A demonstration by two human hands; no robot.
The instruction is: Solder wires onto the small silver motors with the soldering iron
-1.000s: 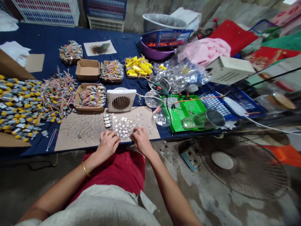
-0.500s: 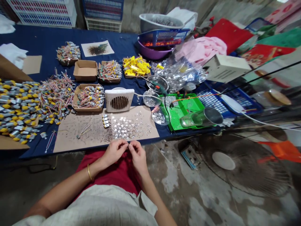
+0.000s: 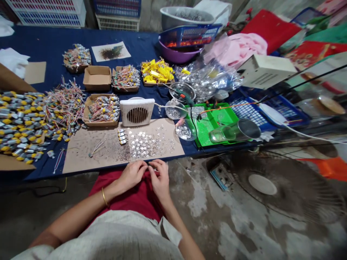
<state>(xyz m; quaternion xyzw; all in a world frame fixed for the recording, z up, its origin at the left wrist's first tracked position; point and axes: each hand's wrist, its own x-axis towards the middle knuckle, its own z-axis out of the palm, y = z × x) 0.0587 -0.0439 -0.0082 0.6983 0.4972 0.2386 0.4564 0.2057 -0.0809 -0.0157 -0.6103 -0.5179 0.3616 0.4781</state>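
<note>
Just off the table's front edge, above my lap, my left hand [image 3: 133,175] and my right hand [image 3: 159,177] meet at the fingertips. Both are closed in a pinch, and whatever they hold is too small to make out. Beyond them lies a cardboard sheet [image 3: 78,155] with many small metal discs [image 3: 141,144] scattered on it. A short row of small motors [image 3: 122,137] stands on the sheet, left of the discs. Farther left on the sheet rests a small bundle of wires [image 3: 97,148].
A white fan unit [image 3: 137,112] stands behind the sheet. Cardboard trays [image 3: 97,86] and a motor pile [image 3: 20,126] are at the left. A green tray [image 3: 207,139] with clear cups is right, and a floor fan [image 3: 262,184] stands below.
The view has shifted slightly. My right hand's fingers have changed position a little, while both hands stay together at the fingertips.
</note>
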